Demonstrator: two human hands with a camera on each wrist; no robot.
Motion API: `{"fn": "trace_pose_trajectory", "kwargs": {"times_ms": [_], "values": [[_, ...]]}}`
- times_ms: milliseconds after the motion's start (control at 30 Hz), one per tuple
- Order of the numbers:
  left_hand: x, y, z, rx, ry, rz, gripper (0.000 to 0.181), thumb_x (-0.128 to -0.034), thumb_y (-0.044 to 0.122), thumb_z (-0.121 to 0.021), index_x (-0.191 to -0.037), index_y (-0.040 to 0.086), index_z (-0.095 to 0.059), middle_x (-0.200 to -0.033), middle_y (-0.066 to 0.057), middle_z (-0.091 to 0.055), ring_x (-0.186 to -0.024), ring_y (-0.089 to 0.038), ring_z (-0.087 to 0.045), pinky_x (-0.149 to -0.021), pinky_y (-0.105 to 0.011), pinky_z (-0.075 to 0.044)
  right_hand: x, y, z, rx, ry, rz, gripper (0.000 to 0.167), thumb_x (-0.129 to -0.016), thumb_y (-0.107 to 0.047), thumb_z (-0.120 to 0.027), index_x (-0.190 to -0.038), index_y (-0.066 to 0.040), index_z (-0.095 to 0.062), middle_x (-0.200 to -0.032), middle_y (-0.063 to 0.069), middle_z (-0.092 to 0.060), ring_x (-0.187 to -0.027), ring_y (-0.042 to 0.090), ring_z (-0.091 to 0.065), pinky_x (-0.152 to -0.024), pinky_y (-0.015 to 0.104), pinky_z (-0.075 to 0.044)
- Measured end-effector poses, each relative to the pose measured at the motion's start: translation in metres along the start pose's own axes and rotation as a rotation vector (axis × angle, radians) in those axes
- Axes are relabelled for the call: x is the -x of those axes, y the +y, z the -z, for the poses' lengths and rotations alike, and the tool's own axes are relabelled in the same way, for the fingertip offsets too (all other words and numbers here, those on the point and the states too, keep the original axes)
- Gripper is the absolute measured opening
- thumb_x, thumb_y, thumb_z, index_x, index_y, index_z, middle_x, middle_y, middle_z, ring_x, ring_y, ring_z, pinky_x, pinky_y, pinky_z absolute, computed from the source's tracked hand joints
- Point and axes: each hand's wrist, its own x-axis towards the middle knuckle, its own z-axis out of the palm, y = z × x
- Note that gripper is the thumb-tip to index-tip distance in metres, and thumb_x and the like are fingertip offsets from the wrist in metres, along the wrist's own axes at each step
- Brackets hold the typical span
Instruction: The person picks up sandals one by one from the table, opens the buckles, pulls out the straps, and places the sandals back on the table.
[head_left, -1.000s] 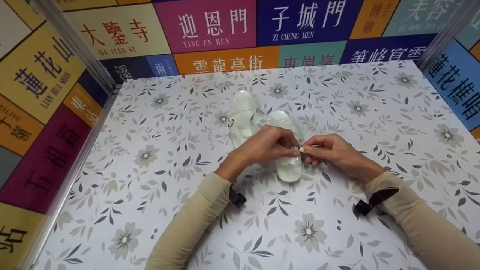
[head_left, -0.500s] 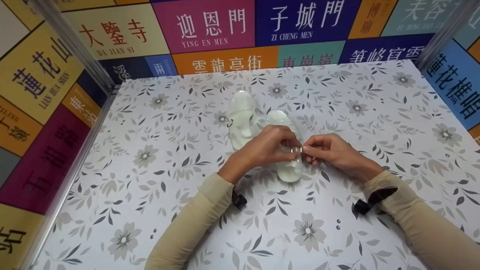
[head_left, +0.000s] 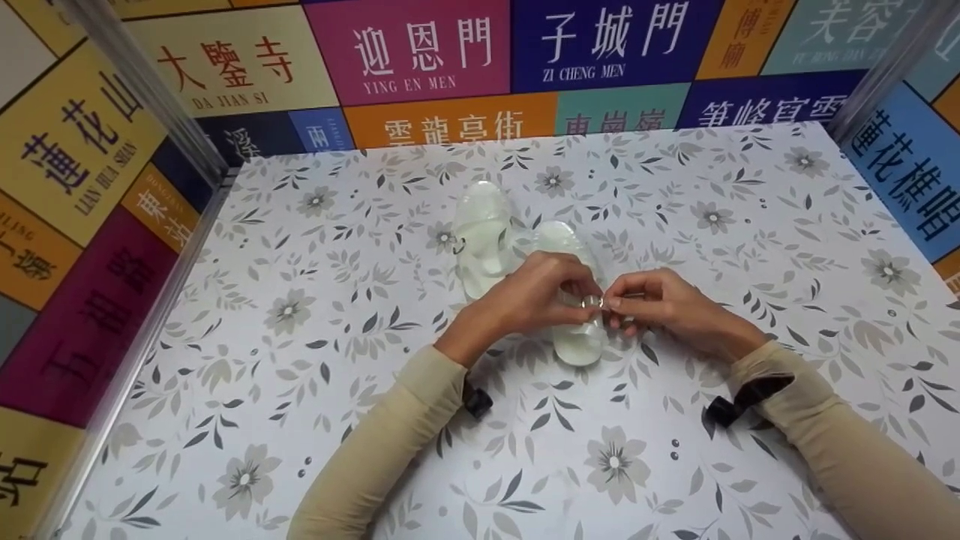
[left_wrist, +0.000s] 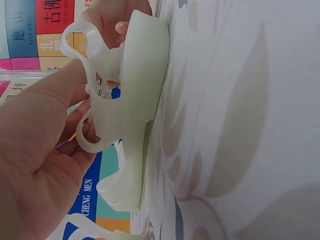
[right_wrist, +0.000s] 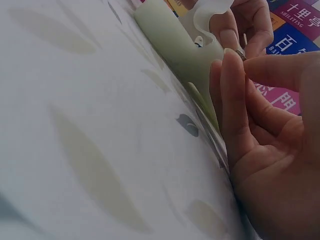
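Two pale green sandals lie side by side on the table in the head view, the left one (head_left: 484, 236) farther back, the right one (head_left: 577, 345) under the hands. My left hand (head_left: 525, 296) pinches the buckle (head_left: 592, 301) at the right sandal's strap. From the other side my right hand (head_left: 660, 304) pinches the strap's end at that buckle, thumb against fingertips. In the left wrist view the sandal (left_wrist: 142, 75) shows its side and looped straps. The right wrist view has a small metal piece (right_wrist: 241, 54) between the fingertips.
A white cloth with grey leaves and flowers (head_left: 450, 450) covers the table. Coloured panels with lettering (head_left: 420, 52) stand behind and at both sides. Another buckle (head_left: 459, 245) sits on the left sandal's outer side.
The buckle between the fingertips has turned slightly and shows more. Both hands have stayed nearly in place, and the sandals have not visibly moved.
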Motion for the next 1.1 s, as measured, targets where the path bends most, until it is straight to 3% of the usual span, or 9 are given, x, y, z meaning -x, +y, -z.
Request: {"fn": "trace_pose_trajectory", "kwargs": {"times_ms": [433,933,1100], "values": [[-0.0008,0.0004,-0.0014,0.047,0.007,-0.021,0.011,-0.0944,0.017,-0.082,-0.103,0.009,-0.083,-0.098,-0.002,-0.075,-0.091,-0.01,-0.07,-0.085,-0.021,-0.059,0.0026,0.0029,-0.003,-0.013,0.031,0.006,0.024,-0.11,-0.016,-0.065,-0.118,0.005,-0.07,-0.089,0.002,-0.076,-0.068,0.006,-0.068,-0.053,0.019,-0.052],[-0.0015,0.0031,-0.0026,0.05,0.022,-0.01,0.014,-0.0943,0.018,-0.085,-0.104,0.008,-0.083,-0.099,-0.005,-0.077,-0.092,-0.013,-0.069,-0.086,-0.016,-0.056,0.0019,0.0037,-0.0023,-0.003,0.11,0.017,0.023,-0.107,-0.016,-0.07,-0.112,0.007,-0.072,-0.082,-0.001,-0.075,-0.07,0.006,-0.068,-0.055,0.017,-0.051],[0.0006,0.003,-0.0012,0.032,0.017,-0.008,0.013,-0.0948,0.018,-0.084,-0.104,0.009,-0.083,-0.099,-0.004,-0.077,-0.092,-0.012,-0.069,-0.086,-0.016,-0.056,0.0004,0.0056,-0.0014,-0.022,0.099,0.021,0.023,-0.107,-0.013,-0.07,-0.112,0.009,-0.073,-0.083,0.0,-0.075,-0.071,0.006,-0.068,-0.057,0.017,-0.052]]}}
